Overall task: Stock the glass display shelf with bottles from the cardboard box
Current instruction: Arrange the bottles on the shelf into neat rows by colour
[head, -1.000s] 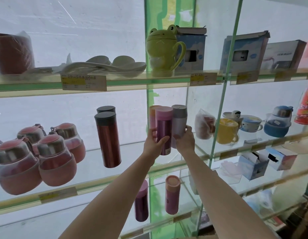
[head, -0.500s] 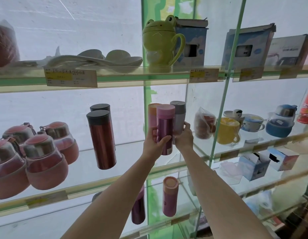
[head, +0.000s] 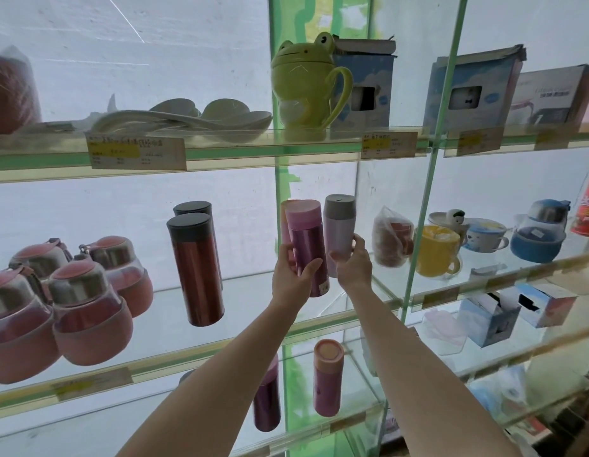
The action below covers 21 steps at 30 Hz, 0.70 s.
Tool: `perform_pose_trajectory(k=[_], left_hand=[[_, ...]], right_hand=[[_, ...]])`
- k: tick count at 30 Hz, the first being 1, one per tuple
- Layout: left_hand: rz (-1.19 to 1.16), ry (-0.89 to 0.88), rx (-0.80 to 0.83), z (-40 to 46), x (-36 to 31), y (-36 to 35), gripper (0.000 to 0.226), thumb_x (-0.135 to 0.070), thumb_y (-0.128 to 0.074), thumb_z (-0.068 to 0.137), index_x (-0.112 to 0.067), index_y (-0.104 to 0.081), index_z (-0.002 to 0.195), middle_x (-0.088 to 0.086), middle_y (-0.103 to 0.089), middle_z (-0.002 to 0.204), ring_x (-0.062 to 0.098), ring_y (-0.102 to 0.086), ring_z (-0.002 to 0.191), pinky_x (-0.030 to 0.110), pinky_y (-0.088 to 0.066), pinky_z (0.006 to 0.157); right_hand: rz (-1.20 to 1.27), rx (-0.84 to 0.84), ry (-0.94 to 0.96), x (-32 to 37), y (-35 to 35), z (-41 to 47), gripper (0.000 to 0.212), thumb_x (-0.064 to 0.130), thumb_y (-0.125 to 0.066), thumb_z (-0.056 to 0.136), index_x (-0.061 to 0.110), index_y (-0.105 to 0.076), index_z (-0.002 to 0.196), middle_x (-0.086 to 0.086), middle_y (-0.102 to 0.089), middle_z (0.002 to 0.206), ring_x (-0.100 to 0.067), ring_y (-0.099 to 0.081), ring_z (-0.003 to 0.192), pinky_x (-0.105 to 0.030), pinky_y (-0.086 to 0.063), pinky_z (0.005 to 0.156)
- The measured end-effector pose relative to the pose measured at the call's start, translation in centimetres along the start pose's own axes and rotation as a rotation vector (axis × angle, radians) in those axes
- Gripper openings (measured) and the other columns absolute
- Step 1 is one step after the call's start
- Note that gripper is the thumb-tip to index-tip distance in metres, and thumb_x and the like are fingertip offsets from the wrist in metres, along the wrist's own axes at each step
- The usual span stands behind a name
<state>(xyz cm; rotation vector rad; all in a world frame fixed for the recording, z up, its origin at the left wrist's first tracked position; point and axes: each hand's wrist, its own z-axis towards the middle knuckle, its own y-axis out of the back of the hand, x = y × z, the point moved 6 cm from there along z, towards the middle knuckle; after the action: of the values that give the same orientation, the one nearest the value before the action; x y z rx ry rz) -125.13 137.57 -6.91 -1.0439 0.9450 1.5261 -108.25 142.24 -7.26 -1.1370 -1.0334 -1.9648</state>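
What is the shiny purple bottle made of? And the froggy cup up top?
The purple bottle in the left hand looks like glossy painted metal, since light streaks run down it; its pink cap looks like matte plastic. The frog cup looks like glazed ceramic: thick, smooth, softly shiny.

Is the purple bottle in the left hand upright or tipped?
Nearly upright, tipped slightly. The purple bottle has its pink cap on top, leaning a little left, with its base toward the glass shelf. The left hand holds it.
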Motion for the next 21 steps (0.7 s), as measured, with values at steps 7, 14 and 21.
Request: perform_pose_trajectory(k=[7,14,21], left_hand=[[0.048,-0.015,-0.126,-0.2,-0.3,1.4,0.041,-0.025,-0.073,0.086,-0.020,-0.051,0.120,0.008,-0.054,0.112,0.028,-0.057,0.105,0.050,-0.050,0.095],[0.054,-0.054,-0.152,-0.1,-0.6,2.3,0.042,-0.027,-0.075,0.085,-0.024,-0.048,0.118,0.001,-0.041,0.110,0.008,-0.059,0.089,0.039,-0.054,0.092],[0.082,-0.066,-0.059,0.3,0.1,1.9,0.046,-0.022,-0.075,0.086,-0.030,-0.042,0.116,0.002,-0.037,0.117,0.019,-0.060,0.102,0.020,-0.053,0.083]], right_hand=[[0.010,0.000,-0.022,0.1,-0.3,0.1,0.068,0.021,-0.072,0.091,0.015,-0.037,0.148,-0.014,-0.059,0.136,-0.035,-0.058,0.121,-0.050,-0.048,0.103],[0.004,0.000,-0.024,-0.3,-0.4,0.2,0.067,0.023,-0.071,0.092,0.016,-0.037,0.149,-0.013,-0.057,0.138,-0.035,-0.057,0.122,-0.048,-0.047,0.104],[0.056,0.014,-0.051,-0.6,-0.4,0.6,0.064,0.020,-0.072,0.091,0.018,-0.039,0.146,-0.011,-0.060,0.137,-0.034,-0.060,0.120,-0.049,-0.049,0.104]])
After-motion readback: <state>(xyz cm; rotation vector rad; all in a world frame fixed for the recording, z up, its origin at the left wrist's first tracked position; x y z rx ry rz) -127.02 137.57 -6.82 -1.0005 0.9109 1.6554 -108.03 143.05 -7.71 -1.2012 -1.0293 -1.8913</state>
